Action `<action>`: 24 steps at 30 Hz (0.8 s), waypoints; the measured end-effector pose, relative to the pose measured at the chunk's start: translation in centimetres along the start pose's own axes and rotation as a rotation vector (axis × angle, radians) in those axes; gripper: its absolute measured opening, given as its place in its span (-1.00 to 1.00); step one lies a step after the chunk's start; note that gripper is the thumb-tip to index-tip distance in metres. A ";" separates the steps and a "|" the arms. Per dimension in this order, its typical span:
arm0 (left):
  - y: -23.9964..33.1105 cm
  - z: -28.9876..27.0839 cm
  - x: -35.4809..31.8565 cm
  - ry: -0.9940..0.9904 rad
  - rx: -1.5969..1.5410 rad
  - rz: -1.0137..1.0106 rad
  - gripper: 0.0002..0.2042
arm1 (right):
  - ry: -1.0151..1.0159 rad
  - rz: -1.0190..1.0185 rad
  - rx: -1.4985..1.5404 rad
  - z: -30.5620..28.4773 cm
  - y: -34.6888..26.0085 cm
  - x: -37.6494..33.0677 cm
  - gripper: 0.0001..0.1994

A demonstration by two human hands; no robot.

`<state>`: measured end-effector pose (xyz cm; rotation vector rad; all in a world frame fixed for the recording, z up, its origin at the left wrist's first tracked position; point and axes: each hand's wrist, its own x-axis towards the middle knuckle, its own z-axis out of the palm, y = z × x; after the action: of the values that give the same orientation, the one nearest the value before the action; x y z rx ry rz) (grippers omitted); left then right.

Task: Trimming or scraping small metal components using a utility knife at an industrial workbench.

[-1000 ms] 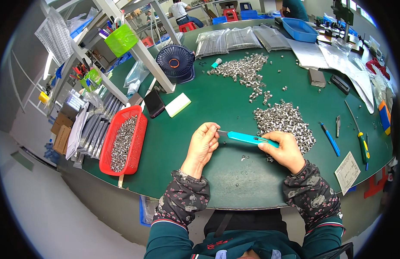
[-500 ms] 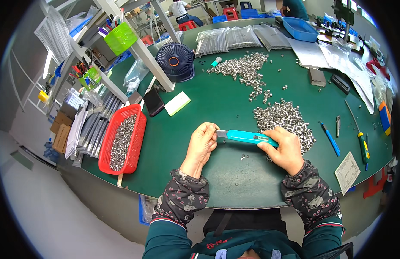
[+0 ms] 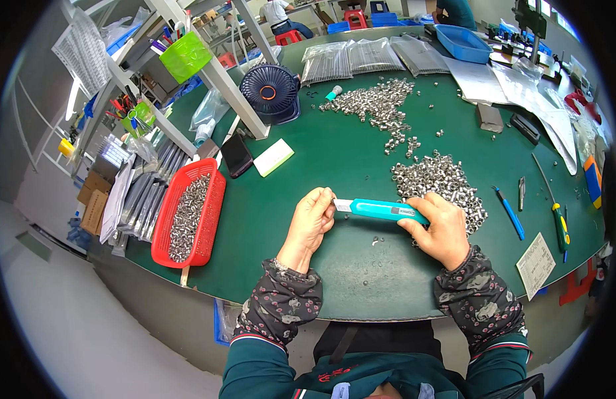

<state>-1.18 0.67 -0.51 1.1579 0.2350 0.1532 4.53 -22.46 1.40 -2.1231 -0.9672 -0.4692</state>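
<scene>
Rolled a little in the grip since the earlier frame, the turquoise utility knife (image 3: 381, 209) now presents the flat of its blade (image 3: 342, 205), which looks bright where it was dark; both hands have held nearly the same places. Nearest us on the green workbench (image 3: 338, 286) lie tiny loose fragments (image 3: 376, 240), just this side of the knife. Above them, the right hand (image 3: 442, 229) is closed around the knife's handle, its blade directed leftward. We see the left hand (image 3: 312, 223) pinching a small dark piece (image 3: 334, 200) between thumb and forefinger at the blade's tip; fingers hide most of it, and we cannot tell whether blade and piece touch. Just beyond the right hand spreads a heap of short metal rings (image 3: 437, 185); to the left, a red perforated basket (image 3: 213, 223) holds many similar pieces.

Judging from this arrangement, we take the pinched piece to be still in work. Those in the basket may be finished, though we cannot confirm it; the loose rings suggest much remains. Farther off, a second heap of metal pieces (image 3: 371, 106) trails across the bench, before clear bags of slender rods (image 3: 374, 56).
</scene>
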 end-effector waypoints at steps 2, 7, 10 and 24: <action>-0.1 -0.1 0.0 0.000 -0.008 -0.010 -0.78 | 0.003 -0.007 -0.007 0.0 0.0 0.0 -0.75; 0.2 0.2 -0.1 0.017 -0.006 -0.028 -0.74 | 0.018 -0.035 -0.008 0.0 0.0 0.1 -0.75; 0.2 0.1 -0.2 -0.018 -0.034 -0.062 -0.72 | 0.021 -0.070 -0.016 -0.1 -0.1 0.2 -0.76; 0.0 -0.1 0.1 -0.026 -0.194 0.014 -0.84 | 0.010 0.098 0.081 0.0 0.4 0.2 -0.77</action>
<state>-1.13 0.80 -0.60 0.9678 0.1854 0.1693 5.02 -22.57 1.36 -2.0821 -0.8574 -0.3850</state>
